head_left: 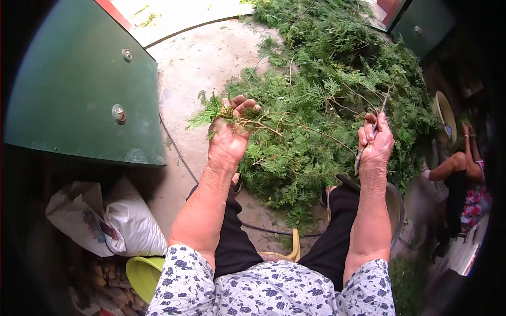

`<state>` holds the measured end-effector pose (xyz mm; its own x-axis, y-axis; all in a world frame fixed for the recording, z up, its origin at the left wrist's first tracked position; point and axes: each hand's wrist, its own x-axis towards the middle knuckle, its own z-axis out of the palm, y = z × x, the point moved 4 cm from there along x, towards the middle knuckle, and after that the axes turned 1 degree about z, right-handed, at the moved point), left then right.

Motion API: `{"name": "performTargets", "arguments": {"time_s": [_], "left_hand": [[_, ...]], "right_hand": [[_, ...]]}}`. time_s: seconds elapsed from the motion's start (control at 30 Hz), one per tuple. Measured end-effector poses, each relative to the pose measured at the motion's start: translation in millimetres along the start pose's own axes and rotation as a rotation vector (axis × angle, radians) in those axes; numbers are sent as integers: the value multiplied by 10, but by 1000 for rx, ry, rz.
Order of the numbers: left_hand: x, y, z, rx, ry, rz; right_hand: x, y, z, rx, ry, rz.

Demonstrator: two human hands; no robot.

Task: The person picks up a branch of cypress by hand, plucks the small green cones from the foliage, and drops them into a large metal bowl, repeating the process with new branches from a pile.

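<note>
My left hand (227, 139) has its thumb and curled fingers around a small feathery evergreen sprig (210, 111), whose green tip pokes out to the left. Thin brownish twigs (266, 125) run from that hand toward the right. Wrapped around a woody branch (385, 100) is my right hand (377, 139), the bare stem sticking out above and below the fist. A thin stem reaches between the two hands, though where it joins the branch is hard to make out. Beneath and beyond them lies a big heap of evergreen branches (316, 68).
A green metal door (79, 89) stands at left, another (427, 26) at upper right. White sacks (132, 216) and a yellow-green basin (143, 276) are at lower left. A cable (176, 145) crosses the concrete floor. Another person (466, 174) sits at right near a tilted basin (445, 113).
</note>
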<state>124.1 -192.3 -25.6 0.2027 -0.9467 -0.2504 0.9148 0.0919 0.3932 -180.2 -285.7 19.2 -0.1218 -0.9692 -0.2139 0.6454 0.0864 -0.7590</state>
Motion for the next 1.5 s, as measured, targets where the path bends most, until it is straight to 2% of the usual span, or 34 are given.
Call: {"name": "performTargets", "arguments": {"time_s": [0.07, 0.1, 0.2, 0.27, 0.33, 0.43, 0.47, 0.53, 0.57, 0.63, 0.67, 0.7, 0.73, 0.77, 0.8, 0.83, 0.87, 0.9, 0.93, 1.0, 1.03, 1.07, 1.1, 1.13, 1.2, 1.27, 1.3, 1.4, 1.43, 1.5], "left_hand": [[-12, 86, -28, 90, 14, 80], [-54, 78, 57, 73, 125, 112], [-82, 160, -65, 164, 208, 145], [-75, 270, -170, 203, 364, 247], [-103, 291, -157, 320, 399, 337], [-91, 74, -118, 209, 77, 185], [-66, 59, -137, 359, 133, 186], [-15, -70, -117, 461, 187, 232], [-70, -185, -91, 556, 149, 206], [-255, -531, -28, 675, 42, -26], [-362, -727, -122, 877, -12, -183], [-481, -878, -148, 1146, -148, -298], [-581, -1085, -304, 1424, -345, -124], [-748, -1205, -225, 1938, -637, 20], [-888, -1356, -260, 2031, -842, -40], [-984, -1481, -245, 1945, -885, -509], [-1058, -1582, -323, 1702, -985, -730], [-1123, -1594, -257, 1651, -1088, -873], [-1130, -1578, -202, 1612, -1044, -1016], [-908, -1388, -38, 1544, -920, -1055], [-651, -1144, 199, 1429, -617, -702], [-264, -793, 310, 1185, -372, -252], [27, -317, 510, 610, -161, 172], [143, 168, 732, 286, -165, 564], [68, 316, 926, 476, -130, 644], [-40, 69, 915, 687, -191, 458], [-90, -53, 875, 799, -173, 430], [-92, -343, 671, 695, -128, 240], [-103, -389, 656, 692, -120, 229], [-80, -440, 753, 737, -225, 237]], "right_hand": [[27, -50, -25, -22, -11, -25], [31, -66, -25, -23, -15, -28], [13, -130, -17, -52, -21, -67], [28, -161, -46, -61, -9, -77], [54, -197, -88, -75, 2, -105], [47, -169, -101, -80, 14, -85], [32, -157, -105, -83, 27, -74], [11, -151, -98, -87, 19, -80], [9, -144, -100, -92, 22, -68], [21, -126, -131, -91, 17, -43], [1, -118, -119, -85, 8, -33], [-13, -96, -112, -105, 10, -18], [-21, -66, -102, -125, 11, -4], [-36, -38, -93, -133, -4, 7], [-75, -26, -66, -143, -14, 15], [-99, -12, -52, -150, -20, 27], [-115, -2, -45, -158, -25, 38], [-134, 11, -35, -173, -33, 56], [-155, 22, -20, -205, -42, 75], [-163, 58, -26, -237, -47, 94], [-188, 55, -6, -253, -41, 102], [-198, 48, 17, -249, -40, 98], [-222, 53, 31, -253, -41, 110], [-245, 52, 44, -260, -43, 121], [-283, 106, 61, -247, -78, 150], [-316, 164, 112, -306, -91, 171], [-324, 192, 134, -299, -111, 185], [-368, 216, 200, -307, -225, 183], [-395, 230, 234, -302, -252, 198], [-441, 270, 268, -313, -295, 218]]}}
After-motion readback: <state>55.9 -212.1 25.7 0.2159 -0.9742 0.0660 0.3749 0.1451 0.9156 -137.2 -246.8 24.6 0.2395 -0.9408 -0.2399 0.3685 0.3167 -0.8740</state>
